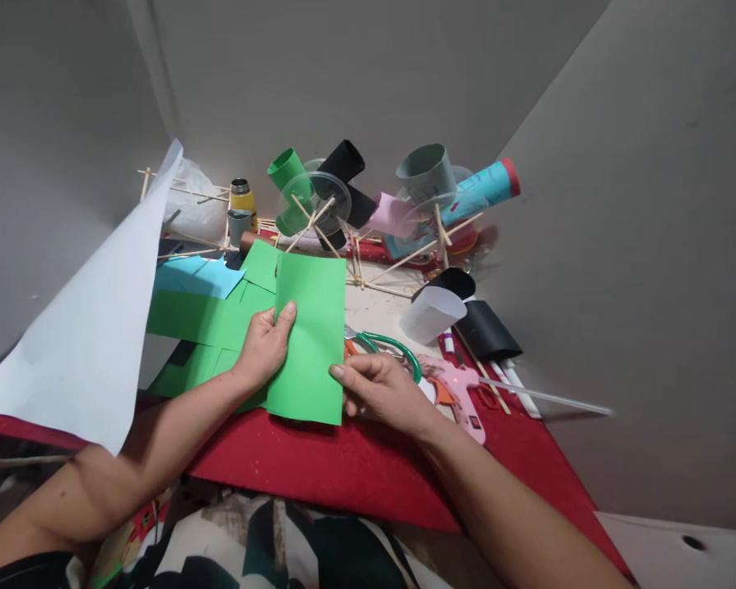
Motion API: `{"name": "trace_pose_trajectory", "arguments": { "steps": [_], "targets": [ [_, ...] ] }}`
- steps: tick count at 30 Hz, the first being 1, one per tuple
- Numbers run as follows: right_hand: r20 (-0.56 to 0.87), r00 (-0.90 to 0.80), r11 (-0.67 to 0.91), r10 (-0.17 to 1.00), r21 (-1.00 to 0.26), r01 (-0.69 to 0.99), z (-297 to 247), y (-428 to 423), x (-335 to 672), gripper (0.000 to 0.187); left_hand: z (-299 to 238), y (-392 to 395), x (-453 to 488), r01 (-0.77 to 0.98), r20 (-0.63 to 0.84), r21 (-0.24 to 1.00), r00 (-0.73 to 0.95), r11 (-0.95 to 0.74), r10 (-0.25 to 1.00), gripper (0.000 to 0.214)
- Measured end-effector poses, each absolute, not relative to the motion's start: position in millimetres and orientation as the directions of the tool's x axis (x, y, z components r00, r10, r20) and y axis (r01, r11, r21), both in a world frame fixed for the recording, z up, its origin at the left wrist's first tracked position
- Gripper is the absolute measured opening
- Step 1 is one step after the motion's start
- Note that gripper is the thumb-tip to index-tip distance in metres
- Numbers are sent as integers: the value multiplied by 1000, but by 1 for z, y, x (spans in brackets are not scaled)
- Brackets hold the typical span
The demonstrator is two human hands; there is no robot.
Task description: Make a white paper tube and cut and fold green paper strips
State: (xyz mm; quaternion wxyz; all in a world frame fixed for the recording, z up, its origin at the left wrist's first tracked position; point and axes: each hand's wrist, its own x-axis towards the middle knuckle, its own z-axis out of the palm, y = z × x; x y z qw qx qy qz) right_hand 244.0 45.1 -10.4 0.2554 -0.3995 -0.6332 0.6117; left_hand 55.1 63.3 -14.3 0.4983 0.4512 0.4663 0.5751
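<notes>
A green paper rectangle (311, 335) is held up over the red cloth (319, 466). My left hand (262, 348) grips its left edge, thumb on the front. On the lower right edge, my right hand (377, 391) pinches the sheet between thumb and fingers. More green paper sheets (196, 319) and a light blue sheet (196, 276) lie behind and to the left. Green-handled scissors (388, 348) lie just beyond my right hand.
A pink glue gun (460, 391) lies right of my right hand. White and black paper cylinders (460, 315) sit behind it. A stick frame with paper tubes and clear lids (319, 204) stands at the back. A large white sheet (92, 335) rises at left.
</notes>
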Motion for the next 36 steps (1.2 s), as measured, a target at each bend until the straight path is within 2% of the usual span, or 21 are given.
{"name": "trace_pose_trajectory", "arguments": {
  "steps": [8,12,18,20,22,24,25,27,29,30,32,33,36],
  "targets": [
    [-229,-625,-116,747,-969,217,-4,43,242,44,-13,67,50,-159,59,983,-170,-87,984,40],
    [-235,-622,-119,747,-968,223,0,41,241,44,-13,67,50,-161,49,984,-155,-74,987,39],
    [-227,-597,-150,769,-973,177,-5,40,239,39,-10,75,40,-149,30,987,-234,-66,972,37],
    [-241,-604,-149,759,-969,199,-8,39,238,35,-7,76,29,-129,6,991,-197,-32,980,35],
    [-278,-618,-155,735,-957,246,-11,38,236,30,-3,75,15,-45,-49,998,-141,43,989,34],
    [-310,-632,-120,710,-938,326,-13,36,234,25,1,70,0,120,-51,990,-185,74,981,35],
    [-315,-633,-83,707,-926,369,-13,35,233,23,2,65,-5,238,13,970,-249,48,968,40],
    [-306,-632,0,712,-900,436,-15,32,231,23,5,53,-9,524,261,849,-308,-66,915,55],
    [-285,-625,62,727,-879,473,-17,30,229,25,5,39,-1,762,460,611,-118,-217,880,64],
    [-271,-619,87,737,-870,485,-18,29,228,25,4,32,6,811,454,500,54,-304,889,63],
    [-232,-608,160,760,-839,520,-19,28,226,26,-2,23,23,810,278,346,394,-474,876,58],
    [-205,-602,201,772,-819,537,-19,28,225,25,-5,20,30,793,171,303,501,-529,848,55],
    [-143,-595,305,791,-751,586,-18,29,222,24,-15,22,41,783,-60,281,591,-555,804,58]
  ]
}}
